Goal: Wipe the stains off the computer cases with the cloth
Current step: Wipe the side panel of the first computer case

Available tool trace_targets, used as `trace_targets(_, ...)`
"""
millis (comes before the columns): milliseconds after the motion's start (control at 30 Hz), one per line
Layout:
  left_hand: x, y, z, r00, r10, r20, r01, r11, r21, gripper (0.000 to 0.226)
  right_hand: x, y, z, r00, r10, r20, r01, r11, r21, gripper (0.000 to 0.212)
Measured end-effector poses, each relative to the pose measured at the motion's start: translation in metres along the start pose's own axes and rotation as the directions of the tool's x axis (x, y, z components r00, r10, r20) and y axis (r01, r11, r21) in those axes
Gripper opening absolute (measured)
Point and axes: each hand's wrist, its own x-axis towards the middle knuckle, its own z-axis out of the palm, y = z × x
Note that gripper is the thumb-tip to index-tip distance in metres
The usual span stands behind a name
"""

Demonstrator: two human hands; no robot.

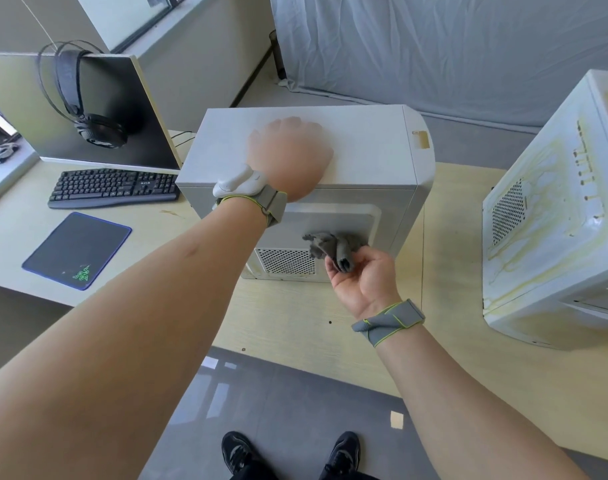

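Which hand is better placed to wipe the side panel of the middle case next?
Right. The right hand already grips the cloth against that side panel, while the left hand rests flat on top of the middle case, steadying it.

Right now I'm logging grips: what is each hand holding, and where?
The right hand pinches the bunched grey cloth at its lower end. The left hand holds nothing; it rests on the computer case.

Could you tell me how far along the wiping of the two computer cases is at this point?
The near case shows no stains on top. In hand: the right hand holds the cloth against its side panel while the left hand steadies it. Left: the right-hand case, streaked yellow.
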Motion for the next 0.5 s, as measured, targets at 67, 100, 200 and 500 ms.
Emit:
trace_targets(67, 0.0, -0.001, 0.0, 1.0, -0.007, 0.001, 0.007, 1.0, -0.002, 0.052, -0.002, -0.007, -0.005, 0.997, -0.005, -0.071, 0.001, 0.999, -0.055, 0.024)
trace_targets(100, 0.0, -0.001, 0.0, 1.0, -0.01, 0.001, 0.01, 1.0, -0.002, 0.052, 0.0, -0.009, -0.013, 0.991, -0.014, -0.137, 0.0, 0.995, -0.102, 0.023)
trace_targets(200, 0.001, -0.001, 0.0, 1.0, -0.011, 0.008, 0.011, 1.0, -0.003, 0.052, 0.017, -0.009, -0.053, 0.95, -0.038, -0.309, -0.039, 0.97, -0.241, 0.025)
trace_targets(500, 0.001, -0.003, 0.001, 1.0, -0.006, 0.002, 0.006, 1.0, -0.002, 0.051, 0.078, -0.006, -0.121, 0.873, -0.044, -0.486, -0.033, 0.988, -0.149, 0.035)
